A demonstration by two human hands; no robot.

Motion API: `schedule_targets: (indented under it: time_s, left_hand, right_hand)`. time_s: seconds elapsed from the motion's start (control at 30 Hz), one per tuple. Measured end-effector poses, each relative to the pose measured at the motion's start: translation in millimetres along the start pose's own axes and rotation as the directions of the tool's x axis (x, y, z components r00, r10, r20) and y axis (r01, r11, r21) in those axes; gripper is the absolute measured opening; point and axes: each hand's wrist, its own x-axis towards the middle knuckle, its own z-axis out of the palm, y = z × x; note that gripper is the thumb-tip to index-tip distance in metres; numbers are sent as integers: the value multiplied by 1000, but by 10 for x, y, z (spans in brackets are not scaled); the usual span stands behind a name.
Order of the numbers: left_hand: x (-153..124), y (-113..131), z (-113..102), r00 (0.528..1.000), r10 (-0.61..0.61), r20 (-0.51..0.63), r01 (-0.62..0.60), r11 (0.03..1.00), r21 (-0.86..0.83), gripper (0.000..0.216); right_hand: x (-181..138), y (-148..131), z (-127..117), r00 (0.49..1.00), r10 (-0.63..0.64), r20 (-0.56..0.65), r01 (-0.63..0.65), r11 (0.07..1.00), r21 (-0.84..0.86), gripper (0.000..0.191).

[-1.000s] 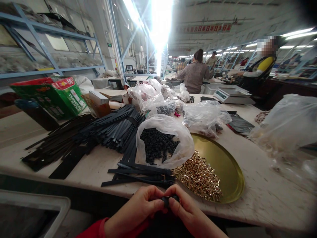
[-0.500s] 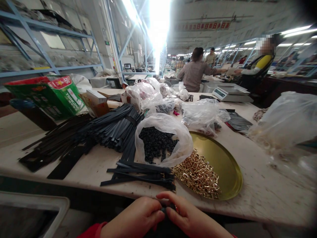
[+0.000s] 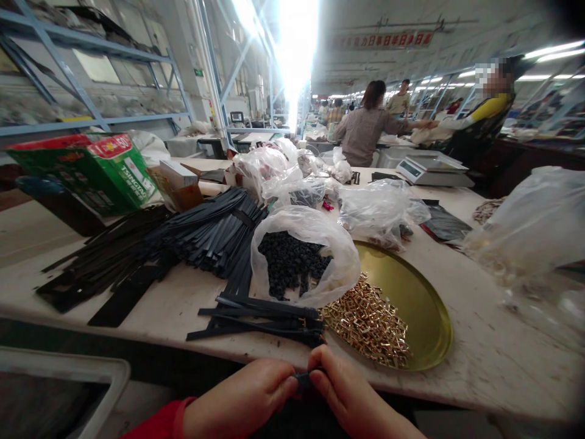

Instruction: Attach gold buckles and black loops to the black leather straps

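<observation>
Pinching a small black piece (image 3: 303, 381) between thumbs and forefingers, we keep our left hand (image 3: 242, 399) and right hand (image 3: 347, 396) both closed on it at the near edge of the desk (image 3: 479, 360). Just beyond lie a few straps (image 3: 260, 317) that seem to carry buckles already. Farther off, the open bag (image 3: 320, 231) of black pieces, the gold buckles (image 3: 370, 323) heaped in the tray (image 3: 411, 292) and the pile of bare straps (image 3: 201, 235) at left suggest that most of the work remains.
</observation>
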Motion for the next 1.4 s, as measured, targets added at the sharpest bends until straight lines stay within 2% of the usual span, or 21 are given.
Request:
schedule_targets:
  time_s: [0.1, 0.2, 0.37, 0.47, 0.67, 0.77, 0.93, 1.07, 1.17, 1.23, 1.27, 1.33, 1.4]
  left_hand:
    - [38, -17, 37, 1000, 26, -5, -26, 999, 41, 28]
    - [67, -55, 53, 998, 34, -45, -30, 994, 102, 29]
    - [54, -59, 4, 998, -48, -27, 53, 978, 199, 29]
    - [44, -18, 12, 998, -47, -47, 59, 954, 295, 27]
    - [22, -16, 92, 998, 36, -44, -17, 929, 369, 26]
    - [-1, -70, 65, 999, 34, -41, -15, 914, 406, 27]
    - [-11, -62, 31, 999, -15, -47, 36, 874, 484, 30]
    - [55, 43, 23, 999, -20, -35, 35, 851, 523, 29]
    - [177, 52, -104, 999, -7, -54, 38, 796, 604, 26]
    - [291, -21, -235, 990, 56, -128, 45, 737, 675, 21]
    - [352, -78, -297, 979, 94, -178, 61, 703, 708, 25]
    - [462, -217, -381, 956, 172, -237, 73, 645, 761, 41]
    - [537, -357, -391, 949, 198, -247, 73, 622, 780, 46]
  right_hand:
    - [-7, 13, 20, 999, -33, 1, 33, 997, -67, 19]
    - [0, 45, 68, 999, -43, -10, 43, 998, -45, 19]
    - [13, 75, 92, 999, 40, 1, -40, 999, -13, 17]
    - [-4, 77, 98, 999, 43, 21, -42, 998, -46, 17]
    - [-14, 113, 207, 996, -73, -45, 70, 996, -50, 19]
    - [-1, 139, 261, 990, -119, -74, 117, 993, -32, 19]
    - [7, 125, 295, 985, -133, -108, 115, 981, -156, 15]
    - [47, 82, 280, 978, -155, -140, 137, 982, -128, 14]
    - [161, 88, 213, 968, -113, -225, 86, 988, -126, 16]
    - [283, 136, 152, 944, -84, -318, 16, 977, -214, 17]
    - [350, 177, 128, 925, -91, -368, -19, 958, -285, 17]
    - [477, 287, 112, 888, -152, -434, -65, 893, -446, 14]
    - [564, 421, 151, 861, -238, -450, -82, 808, -584, 15]
